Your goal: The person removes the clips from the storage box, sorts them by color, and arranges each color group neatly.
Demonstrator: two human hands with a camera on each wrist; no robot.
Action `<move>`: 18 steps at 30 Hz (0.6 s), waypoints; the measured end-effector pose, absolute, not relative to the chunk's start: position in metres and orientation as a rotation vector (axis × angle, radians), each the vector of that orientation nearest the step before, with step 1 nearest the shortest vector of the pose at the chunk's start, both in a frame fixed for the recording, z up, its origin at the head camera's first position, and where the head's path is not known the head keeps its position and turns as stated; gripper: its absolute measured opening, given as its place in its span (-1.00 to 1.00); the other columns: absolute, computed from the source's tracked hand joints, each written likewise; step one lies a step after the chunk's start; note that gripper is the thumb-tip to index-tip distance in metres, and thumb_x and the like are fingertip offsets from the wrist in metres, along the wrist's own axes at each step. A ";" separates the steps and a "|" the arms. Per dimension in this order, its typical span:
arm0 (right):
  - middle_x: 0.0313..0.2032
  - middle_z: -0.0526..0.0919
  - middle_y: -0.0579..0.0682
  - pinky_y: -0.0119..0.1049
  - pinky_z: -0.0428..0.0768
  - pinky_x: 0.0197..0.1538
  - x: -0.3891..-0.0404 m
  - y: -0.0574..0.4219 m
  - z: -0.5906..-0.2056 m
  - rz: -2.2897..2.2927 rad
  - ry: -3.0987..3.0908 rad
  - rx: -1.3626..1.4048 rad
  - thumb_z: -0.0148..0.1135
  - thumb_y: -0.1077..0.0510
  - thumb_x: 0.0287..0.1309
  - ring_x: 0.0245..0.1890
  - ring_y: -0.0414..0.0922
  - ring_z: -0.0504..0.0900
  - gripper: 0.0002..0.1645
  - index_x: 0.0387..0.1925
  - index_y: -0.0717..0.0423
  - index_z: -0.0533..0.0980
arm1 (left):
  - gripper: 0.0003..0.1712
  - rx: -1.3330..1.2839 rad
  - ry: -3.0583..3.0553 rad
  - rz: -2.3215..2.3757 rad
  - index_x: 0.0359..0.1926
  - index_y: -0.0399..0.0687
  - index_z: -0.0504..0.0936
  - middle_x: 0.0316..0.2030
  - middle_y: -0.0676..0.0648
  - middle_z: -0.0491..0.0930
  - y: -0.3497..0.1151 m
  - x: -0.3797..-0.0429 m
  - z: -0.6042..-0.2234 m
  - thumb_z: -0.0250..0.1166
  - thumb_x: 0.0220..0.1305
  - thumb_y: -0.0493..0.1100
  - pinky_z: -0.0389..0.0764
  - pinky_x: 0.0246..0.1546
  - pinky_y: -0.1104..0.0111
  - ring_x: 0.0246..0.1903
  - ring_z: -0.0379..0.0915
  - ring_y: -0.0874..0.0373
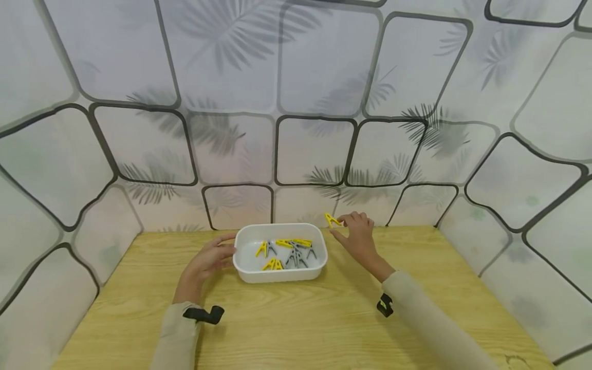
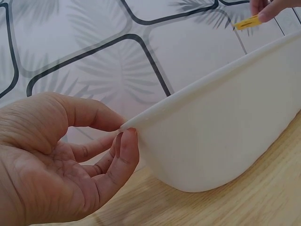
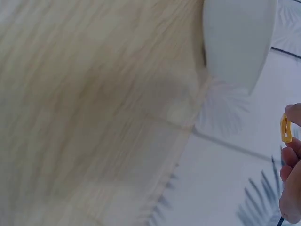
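A white plastic basin (image 1: 282,276) stands on the table, with several yellow clothespins (image 1: 261,249) and grey clothespins (image 1: 296,258) lying loose inside. At its left end my left hand (image 1: 209,261) holds the rim; the left wrist view shows the thumb and fingers of that hand (image 2: 56,160) pinching the basin's edge (image 2: 207,127). Above and just beyond the right end, my right hand (image 1: 361,240) pinches one yellow clothespin (image 1: 328,218) by its handle end, off the table. In the right wrist view this clothespin (image 3: 283,127) sits between thumb and fingertips, and the hand is partly cut off.
The wooden table (image 1: 287,324) reaches back to a wall covering (image 1: 314,154) with dark rounded outlines and leaf prints. More of this covering rises at the left and right sides. A black strap mount (image 1: 203,314) is on the left sleeve, another (image 1: 385,305) on the right.
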State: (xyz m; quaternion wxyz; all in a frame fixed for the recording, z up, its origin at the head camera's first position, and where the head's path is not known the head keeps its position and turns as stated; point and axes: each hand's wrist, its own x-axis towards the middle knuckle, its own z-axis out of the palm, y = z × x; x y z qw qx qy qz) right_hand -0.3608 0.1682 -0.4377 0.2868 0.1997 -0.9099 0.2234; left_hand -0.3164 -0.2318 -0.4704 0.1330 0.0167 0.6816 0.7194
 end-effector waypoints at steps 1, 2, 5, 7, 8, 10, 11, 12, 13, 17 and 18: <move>-0.24 0.58 0.13 0.13 0.25 0.00 -0.361 0.173 -0.439 0.592 -2.431 0.520 0.56 0.05 0.08 -0.19 0.09 0.39 -0.61 -0.15 0.17 0.62 | -0.29 0.047 1.977 2.087 0.55 -0.28 0.10 0.32 -0.41 0.41 -0.232 -0.317 -0.470 0.12 0.48 -0.32 0.68 -0.05 0.32 -0.01 0.61 0.18; -0.26 0.58 0.13 0.12 0.25 -0.02 -0.361 0.178 -0.441 0.584 -2.432 0.508 0.57 0.04 0.08 -0.20 0.09 0.39 -0.60 -0.15 0.18 0.62 | -0.29 0.048 1.976 2.087 0.55 -0.28 0.10 0.30 -0.38 0.44 -0.232 -0.317 -0.470 0.13 0.48 -0.32 0.68 -0.05 0.33 -0.02 0.61 0.19; -0.28 0.57 0.13 0.11 0.23 -0.04 -0.360 0.191 -0.448 0.577 -2.444 0.476 0.58 0.04 0.05 -0.23 0.08 0.38 -0.59 -0.18 0.19 0.62 | -0.28 0.059 1.968 2.089 0.55 -0.28 0.09 0.25 -0.30 0.51 -0.233 -0.317 -0.471 0.13 0.48 -0.32 0.68 -0.07 0.35 -0.04 0.62 0.21; -0.28 0.57 0.13 0.11 0.22 -0.04 -0.360 0.197 -0.452 0.588 -2.471 0.455 0.58 0.04 0.06 -0.24 0.08 0.37 -0.60 -0.18 0.20 0.62 | -0.28 0.070 1.959 2.097 0.55 -0.29 0.08 0.21 -0.25 0.54 -0.233 -0.317 -0.472 0.12 0.49 -0.32 0.68 -0.07 0.36 -0.04 0.62 0.22; -0.28 0.57 0.13 0.11 0.22 -0.04 -0.360 0.200 -0.454 0.595 -2.487 0.447 0.57 0.04 0.07 -0.24 0.07 0.37 -0.60 -0.18 0.20 0.62 | -0.28 0.076 1.955 2.098 0.56 -0.30 0.07 0.18 -0.22 0.56 -0.234 -0.317 -0.472 0.11 0.49 -0.32 0.68 -0.08 0.36 -0.05 0.62 0.22; -0.26 0.57 0.13 0.13 0.23 -0.03 -0.358 0.204 -0.457 0.616 -2.512 0.436 0.56 0.05 0.08 -0.23 0.07 0.37 -0.61 -0.19 0.20 0.61 | -0.28 0.082 1.949 2.107 0.55 -0.31 0.07 0.13 -0.15 0.59 -0.234 -0.317 -0.473 0.10 0.48 -0.33 0.68 -0.09 0.37 -0.06 0.63 0.22; -0.26 0.58 0.14 0.14 0.23 -0.02 -0.358 0.206 -0.459 0.620 -2.523 0.433 0.56 0.04 0.08 -0.23 0.07 0.38 -0.61 -0.19 0.20 0.61 | -0.29 0.084 1.944 2.111 0.55 -0.31 0.07 0.10 -0.12 0.60 -0.235 -0.317 -0.474 0.10 0.48 -0.34 0.68 -0.09 0.37 -0.07 0.63 0.22; -0.25 0.58 0.14 0.15 0.24 -0.01 -0.357 0.208 -0.461 0.623 -2.531 0.433 0.56 0.05 0.09 -0.22 0.07 0.38 -0.62 -0.19 0.20 0.61 | -0.29 0.085 1.939 2.115 0.55 -0.31 0.07 0.08 -0.10 0.61 -0.235 -0.318 -0.474 0.10 0.48 -0.34 0.68 -0.10 0.37 -0.07 0.63 0.22; -0.25 0.58 0.15 0.17 0.24 0.00 -0.357 0.210 -0.462 0.620 -2.539 0.432 0.55 0.05 0.09 -0.21 0.08 0.39 -0.62 -0.20 0.20 0.61 | -0.28 0.088 1.939 2.113 0.55 -0.31 0.06 0.06 -0.08 0.62 -0.235 -0.318 -0.474 0.10 0.48 -0.34 0.69 -0.10 0.37 -0.07 0.64 0.22; -0.27 0.59 0.15 0.17 0.24 0.00 -0.357 0.215 -0.468 0.602 -2.574 0.429 0.56 0.04 0.08 -0.17 0.09 0.39 -0.61 -0.20 0.20 0.60 | -0.28 0.069 1.938 2.122 0.54 -0.29 0.10 0.05 -0.08 0.62 -0.234 -0.319 -0.475 0.14 0.46 -0.34 0.69 -0.11 0.36 -0.08 0.64 0.21; -0.28 0.59 0.15 0.17 0.24 -0.01 -0.357 0.216 -0.470 0.593 -2.587 0.425 0.56 0.04 0.08 -0.16 0.09 0.39 -0.61 -0.19 0.20 0.61 | -0.28 0.068 1.942 2.120 0.54 -0.28 0.11 0.06 -0.09 0.62 -0.234 -0.319 -0.475 0.14 0.46 -0.34 0.69 -0.11 0.36 -0.08 0.63 0.22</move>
